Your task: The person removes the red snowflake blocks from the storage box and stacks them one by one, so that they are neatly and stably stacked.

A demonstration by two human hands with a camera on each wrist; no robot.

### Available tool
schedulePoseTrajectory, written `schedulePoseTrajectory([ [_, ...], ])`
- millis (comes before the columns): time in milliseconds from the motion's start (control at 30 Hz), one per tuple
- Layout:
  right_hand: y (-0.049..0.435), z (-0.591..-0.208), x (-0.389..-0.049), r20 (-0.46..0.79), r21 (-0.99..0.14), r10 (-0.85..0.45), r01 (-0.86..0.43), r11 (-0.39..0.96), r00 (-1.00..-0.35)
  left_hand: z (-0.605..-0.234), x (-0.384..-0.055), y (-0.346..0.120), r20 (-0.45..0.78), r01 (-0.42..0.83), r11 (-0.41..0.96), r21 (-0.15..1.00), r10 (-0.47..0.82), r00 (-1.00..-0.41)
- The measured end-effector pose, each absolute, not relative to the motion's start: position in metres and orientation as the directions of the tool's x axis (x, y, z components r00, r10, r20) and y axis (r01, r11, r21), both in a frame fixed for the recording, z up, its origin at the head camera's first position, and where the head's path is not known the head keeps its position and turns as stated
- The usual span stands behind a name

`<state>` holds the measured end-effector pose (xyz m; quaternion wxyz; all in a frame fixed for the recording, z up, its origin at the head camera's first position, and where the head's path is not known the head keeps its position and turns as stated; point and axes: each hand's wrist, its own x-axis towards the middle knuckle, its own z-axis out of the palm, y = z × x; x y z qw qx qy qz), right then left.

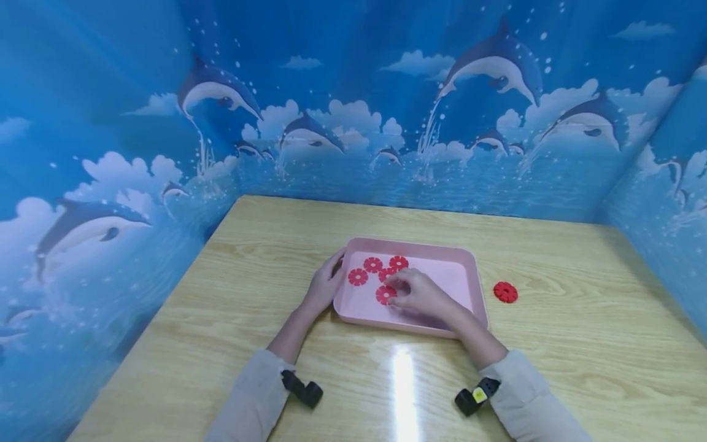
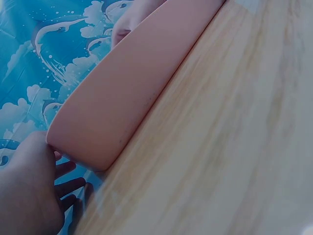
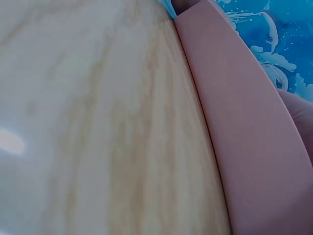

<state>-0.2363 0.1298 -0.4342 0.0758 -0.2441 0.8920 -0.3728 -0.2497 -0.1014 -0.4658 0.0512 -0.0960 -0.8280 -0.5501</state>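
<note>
The left hand (image 1: 324,288) is touching the tray (image 1: 450,275) at its left edge, fingers loosely extended. Five discs (image 1: 358,277) are lying nearer that edge; a sixth disc (image 1: 505,292) is lying on the worktop (image 1: 580,319), off the right edge. The right hand (image 1: 418,293) is reaching towards the five, thumb and bent fingers parted, contact unclear.

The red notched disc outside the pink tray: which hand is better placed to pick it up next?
Probably the right hand: it is nearer the red notched disc, which lies on the table right of the pink tray. The left hand is at the tray's left side, farther away.
</note>
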Motion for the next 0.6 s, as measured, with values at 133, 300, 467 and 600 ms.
schedulePoseTrajectory([
  [133,0.1305,-0.438,-0.2372,0.046,-0.697,-0.489,-0.378,0.609,-0.871,-0.4661,-0.2496,-0.1014,0.181,0.206,0.377,0.903,0.102,-0.978],
  [300,0.1315,-0.4408,-0.238,0.061,-0.691,-0.498,-0.397,0.605,-0.865,-0.466,-0.2497,-0.1012,0.176,0.2,0.379,0.903,0.099,-0.979],
  [467,0.131,-0.4418,-0.2366,0.073,-0.639,-0.503,-0.427,0.639,-0.861,-0.4657,-0.25,-0.1009,0.178,0.202,0.378,0.904,0.1,-0.979],
  [600,0.13,-0.4421,-0.2351,0.069,-0.603,-0.506,-0.44,0.666,-0.86,-0.4665,-0.2504,-0.1015,0.181,0.208,0.372,0.904,0.107,-0.978],
])
